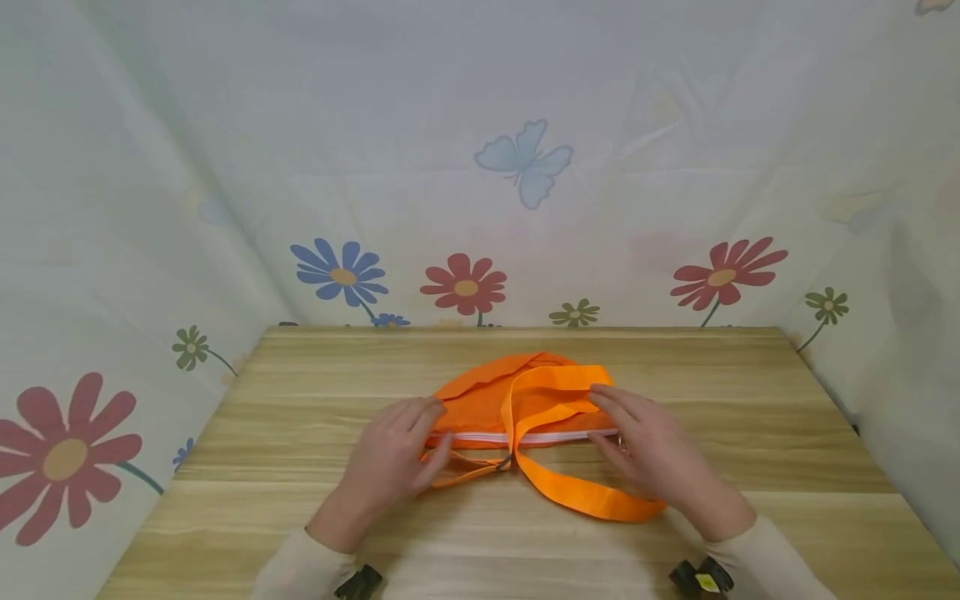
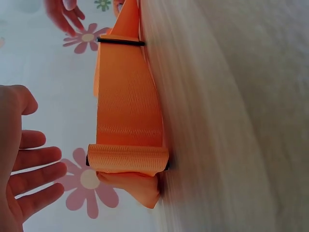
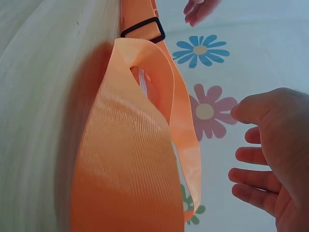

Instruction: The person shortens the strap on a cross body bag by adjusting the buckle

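An orange fabric bag [image 1: 472, 408] lies folded on the table, its white zipper [image 1: 480, 437] running along the near side. Its orange strap [image 1: 585, 493] loops over the bag and trails toward the front right. A black slider buckle [image 1: 505, 461] sits on the strap near the middle; the left wrist view shows the doubled strap [image 2: 128, 96] close up. My left hand [image 1: 397, 446] is at the bag's left end, and my right hand [image 1: 663, 454] is at its right end beside the strap loop. Both wrist views show spread, relaxed fingers with nothing gripped.
The bag rests on a wood-grain table [image 1: 300, 375]. A white curtain [image 1: 397, 167] printed with flowers and a butterfly hangs behind the table and along both sides. Black bands [image 1: 701, 577] are around the wrists.
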A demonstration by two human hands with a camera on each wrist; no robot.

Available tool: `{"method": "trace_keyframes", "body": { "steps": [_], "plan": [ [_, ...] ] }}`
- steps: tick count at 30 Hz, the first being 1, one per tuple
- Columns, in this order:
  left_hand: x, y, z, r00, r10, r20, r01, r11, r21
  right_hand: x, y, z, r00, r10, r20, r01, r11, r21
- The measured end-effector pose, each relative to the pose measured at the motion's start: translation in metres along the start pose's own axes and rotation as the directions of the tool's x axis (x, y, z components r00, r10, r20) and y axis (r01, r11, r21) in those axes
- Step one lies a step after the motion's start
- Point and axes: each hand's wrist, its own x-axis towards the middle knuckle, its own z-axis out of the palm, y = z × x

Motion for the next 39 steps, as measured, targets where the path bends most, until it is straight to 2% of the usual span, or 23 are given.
{"method": "trace_keyframes", "body": {
  "steps": [7,10,14,17,23,29,35,39],
  "plan": [
    [0.000,0.005,0.003,0.996,0.025,0.084,-0.027,0.999,0.018,0.010,-0.006,0.006,0.997,-0.071,0.037,0.071,0.997,-0.010],
    [0.000,0.007,0.006,0.993,0.039,0.114,-0.040,0.999,0.007,0.016,-0.008,0.009,0.991,-0.125,0.036,0.126,0.992,-0.006],
    [0.001,0.011,0.009,0.986,0.067,0.153,-0.065,0.998,-0.019,0.023,-0.011,0.017,0.972,-0.236,-0.011,0.236,0.971,0.024],
    [0.002,0.014,0.011,0.979,0.089,0.184,-0.085,0.996,-0.033,0.027,-0.015,0.022,0.958,-0.285,-0.027,0.287,0.957,0.054],
    [0.003,0.018,0.017,0.963,0.130,0.238,-0.114,0.990,-0.078,0.035,-0.025,0.029,0.952,-0.307,0.016,0.304,0.947,0.100],
    [0.007,0.023,0.020,0.936,0.144,0.320,-0.110,0.987,-0.121,0.043,-0.031,0.034,0.939,-0.338,0.064,0.328,0.936,0.131],
    [0.010,0.029,0.022,0.906,0.154,0.395,-0.117,0.986,-0.116,0.046,-0.035,0.042,0.921,-0.373,0.113,0.356,0.923,0.148],
    [0.009,0.032,0.024,0.897,0.170,0.408,-0.143,0.985,-0.096,0.046,-0.038,0.048,0.915,-0.378,0.142,0.354,0.919,0.172]
  ]
}}
